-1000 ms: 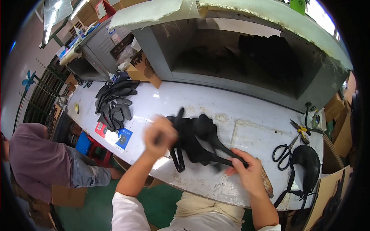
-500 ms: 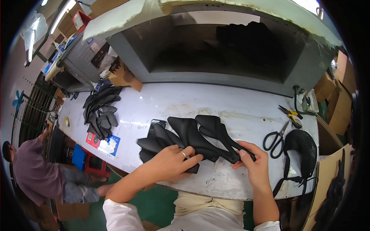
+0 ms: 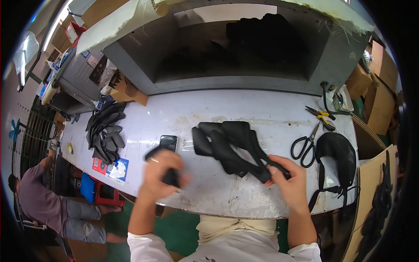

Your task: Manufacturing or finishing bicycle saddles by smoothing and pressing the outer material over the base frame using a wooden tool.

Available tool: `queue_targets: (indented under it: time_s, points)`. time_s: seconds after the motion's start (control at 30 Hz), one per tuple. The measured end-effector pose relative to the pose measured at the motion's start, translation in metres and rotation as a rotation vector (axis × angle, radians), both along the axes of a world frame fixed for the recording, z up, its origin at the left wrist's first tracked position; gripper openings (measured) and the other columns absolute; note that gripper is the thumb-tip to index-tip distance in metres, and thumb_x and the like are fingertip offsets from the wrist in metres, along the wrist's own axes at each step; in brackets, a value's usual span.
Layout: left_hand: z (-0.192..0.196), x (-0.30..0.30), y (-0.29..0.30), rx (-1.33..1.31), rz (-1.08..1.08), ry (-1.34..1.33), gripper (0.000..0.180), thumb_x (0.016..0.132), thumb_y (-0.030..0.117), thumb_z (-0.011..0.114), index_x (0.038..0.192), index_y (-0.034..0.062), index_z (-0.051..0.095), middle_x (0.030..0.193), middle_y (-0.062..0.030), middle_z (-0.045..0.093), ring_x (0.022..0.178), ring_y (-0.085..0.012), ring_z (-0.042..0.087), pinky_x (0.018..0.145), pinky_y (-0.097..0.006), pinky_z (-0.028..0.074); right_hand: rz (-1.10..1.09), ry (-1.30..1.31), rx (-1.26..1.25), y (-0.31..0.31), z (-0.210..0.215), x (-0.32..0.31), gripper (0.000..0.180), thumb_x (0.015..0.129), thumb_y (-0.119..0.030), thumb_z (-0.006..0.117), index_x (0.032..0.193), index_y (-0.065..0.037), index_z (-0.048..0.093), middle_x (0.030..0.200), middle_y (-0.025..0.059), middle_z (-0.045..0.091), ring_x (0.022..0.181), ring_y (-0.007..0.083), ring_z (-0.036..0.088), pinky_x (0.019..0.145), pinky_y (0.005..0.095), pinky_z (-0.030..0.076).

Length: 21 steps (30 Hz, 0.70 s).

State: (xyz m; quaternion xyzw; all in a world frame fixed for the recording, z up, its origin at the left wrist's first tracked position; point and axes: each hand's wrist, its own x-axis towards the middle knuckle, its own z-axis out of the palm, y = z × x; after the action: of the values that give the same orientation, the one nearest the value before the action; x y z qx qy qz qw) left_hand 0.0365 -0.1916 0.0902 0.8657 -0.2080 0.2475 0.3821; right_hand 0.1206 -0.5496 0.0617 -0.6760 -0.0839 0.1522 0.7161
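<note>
My right hand is closed on the narrow strap-like ends of several black, smooth, padded-looking pieces. Their wide ends fan out to the left on the white table. Over the table's front left part, my left hand is smeared by motion. Black padded material shows on both sides of its fingers, so it grips one such piece. Just beyond that hand lies a dark phone.
A heap of black pieces lies at the left beside a red and blue card. At right are scissors, yellow-handled pliers and a black strapped item. A grey open cabinet spans the back. Another person stands far left.
My left hand has moved left, away from the fanned pieces, with a black piece in it. The fan has fewer pieces at its left, and the phone is more exposed. My right hand keeps its grip.
</note>
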Motion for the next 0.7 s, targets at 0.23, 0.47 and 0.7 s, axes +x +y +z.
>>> queue_targets:
  time_s: [0.23,0.47,0.7]
  points:
    - [0.002,0.032,-0.091,0.319,-0.273,0.031,0.049,0.064,0.016,0.089,0.107,0.0071,0.068,0.105,-0.0114,0.070,0.084,-0.0320,0.073,0.069,-0.038,0.059,0.204,-0.279,-0.169,0.025,0.027,-0.028,0.042,0.100,0.002,0.066,0.141,0.003,0.061,0.094,0.0135,0.080,0.077,0.0173,0.078,0.069,0.0286,0.062]
    - [0.011,0.010,-0.022,-0.791,-0.264,-0.112,0.034,0.080,0.013,0.080,0.101,0.0075,0.053,0.089,-0.0074,0.055,0.075,-0.0227,0.057,0.072,-0.038,0.055,-0.073,0.080,0.013,-0.030,0.012,-0.011,0.044,0.101,0.001,0.063,0.145,0.004,0.057,0.093,0.0163,0.078,0.069,0.0184,0.075,0.063,0.0291,0.062]
    - [0.033,0.002,-0.027,-0.425,-0.081,-0.219,0.040,0.085,0.000,0.072,0.116,0.0054,0.046,0.093,-0.0170,0.070,0.082,-0.0295,0.071,0.097,-0.050,0.056,-0.227,0.099,0.194,-0.044,-0.010,-0.005,0.038,0.104,-0.006,0.061,0.140,0.007,0.059,0.096,0.0197,0.077,0.067,0.0204,0.075,0.063,0.0298,0.063]
